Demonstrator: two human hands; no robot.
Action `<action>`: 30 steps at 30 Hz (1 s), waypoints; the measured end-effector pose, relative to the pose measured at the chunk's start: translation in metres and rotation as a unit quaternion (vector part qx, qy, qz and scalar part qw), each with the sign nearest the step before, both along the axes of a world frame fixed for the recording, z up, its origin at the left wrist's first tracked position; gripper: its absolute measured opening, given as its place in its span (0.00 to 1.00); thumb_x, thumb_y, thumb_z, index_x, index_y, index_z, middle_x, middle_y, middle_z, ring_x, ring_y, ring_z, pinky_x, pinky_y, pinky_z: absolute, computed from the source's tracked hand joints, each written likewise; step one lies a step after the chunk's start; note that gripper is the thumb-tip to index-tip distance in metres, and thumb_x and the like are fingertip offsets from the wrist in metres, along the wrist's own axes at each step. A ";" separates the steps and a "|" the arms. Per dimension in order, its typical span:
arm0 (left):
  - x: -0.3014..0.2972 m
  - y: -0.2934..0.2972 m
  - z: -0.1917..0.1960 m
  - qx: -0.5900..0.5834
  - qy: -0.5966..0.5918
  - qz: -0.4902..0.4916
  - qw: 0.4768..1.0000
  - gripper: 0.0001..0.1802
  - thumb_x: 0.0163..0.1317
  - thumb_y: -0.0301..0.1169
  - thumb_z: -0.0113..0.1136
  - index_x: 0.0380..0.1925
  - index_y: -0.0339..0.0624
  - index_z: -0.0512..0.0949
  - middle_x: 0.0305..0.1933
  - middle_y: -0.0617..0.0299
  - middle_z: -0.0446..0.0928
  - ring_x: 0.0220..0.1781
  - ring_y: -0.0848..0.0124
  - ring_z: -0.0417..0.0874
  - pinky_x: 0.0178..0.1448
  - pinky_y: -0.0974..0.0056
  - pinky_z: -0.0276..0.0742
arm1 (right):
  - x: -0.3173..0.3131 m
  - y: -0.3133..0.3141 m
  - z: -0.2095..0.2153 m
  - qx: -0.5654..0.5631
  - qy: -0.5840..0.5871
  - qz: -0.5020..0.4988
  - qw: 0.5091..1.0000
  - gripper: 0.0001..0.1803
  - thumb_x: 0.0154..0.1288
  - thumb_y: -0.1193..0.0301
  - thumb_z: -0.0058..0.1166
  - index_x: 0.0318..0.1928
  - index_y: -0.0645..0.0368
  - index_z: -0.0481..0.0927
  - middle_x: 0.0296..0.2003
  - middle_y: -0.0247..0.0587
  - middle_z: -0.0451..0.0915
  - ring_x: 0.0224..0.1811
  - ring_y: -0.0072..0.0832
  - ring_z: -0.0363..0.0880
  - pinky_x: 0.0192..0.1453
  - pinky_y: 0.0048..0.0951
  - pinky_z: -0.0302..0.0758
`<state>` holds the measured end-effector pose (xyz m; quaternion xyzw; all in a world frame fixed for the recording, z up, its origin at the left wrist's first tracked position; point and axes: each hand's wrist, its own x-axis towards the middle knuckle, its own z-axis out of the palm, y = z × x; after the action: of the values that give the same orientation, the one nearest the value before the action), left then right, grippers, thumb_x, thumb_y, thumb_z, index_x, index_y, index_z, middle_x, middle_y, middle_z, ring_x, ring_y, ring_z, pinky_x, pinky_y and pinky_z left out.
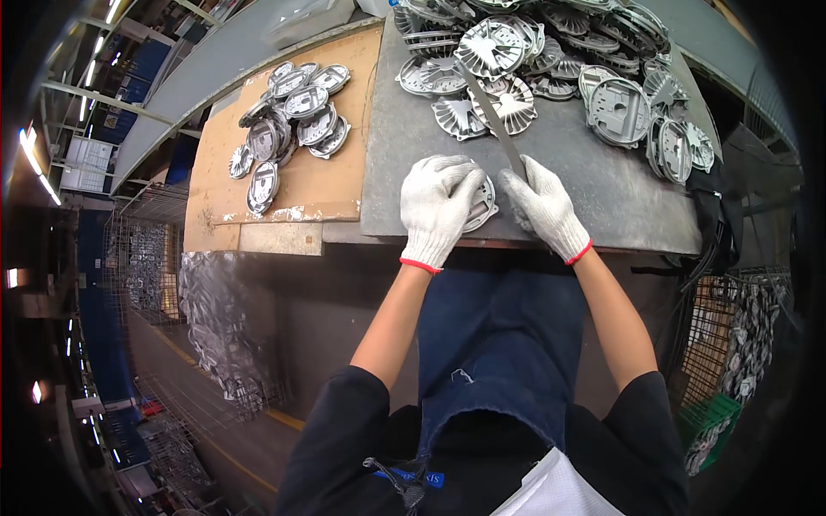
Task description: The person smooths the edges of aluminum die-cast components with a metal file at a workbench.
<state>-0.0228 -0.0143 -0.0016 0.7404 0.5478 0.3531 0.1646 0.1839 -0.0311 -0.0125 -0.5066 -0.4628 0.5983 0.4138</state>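
Observation:
Both of my hands wear white knit gloves with red cuffs. My left hand (437, 206) grips a round cast metal part (483, 208) at the near edge of the grey tabletop (404, 129); its fingers cover the part's left side. In my right hand (544, 206) is a long, flat metal file (494, 113), pointing up and away to the left. The hand closes round its near end, just right of the metal part. Beyond the file lie several finned round castings (490, 50).
A large heap of metal castings (594, 43) covers the back of the table, with more castings (618, 112) at right. Another pile (305, 101) sits on the brown board (335, 185) at left. Wire cages (146, 258) stand at left, and a green crate (711, 421) is low at right.

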 end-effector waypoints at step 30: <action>-0.004 -0.004 -0.017 0.201 0.066 -0.049 0.976 0.11 0.51 0.38 0.82 0.34 0.49 0.93 0.41 0.65 0.91 0.54 0.60 0.91 0.65 0.48 0.83 | 0.029 -0.077 0.058 0.176 -0.554 0.131 0.803 0.23 0.83 0.50 0.61 0.55 0.59 0.76 0.23 0.58 0.85 0.28 0.61 0.88 0.32 0.60 0.82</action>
<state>-0.0264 -0.0184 -0.0184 0.8062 0.4379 0.3978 -0.0072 0.2126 -0.1077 0.0453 -0.6049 -0.7724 0.1728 0.0870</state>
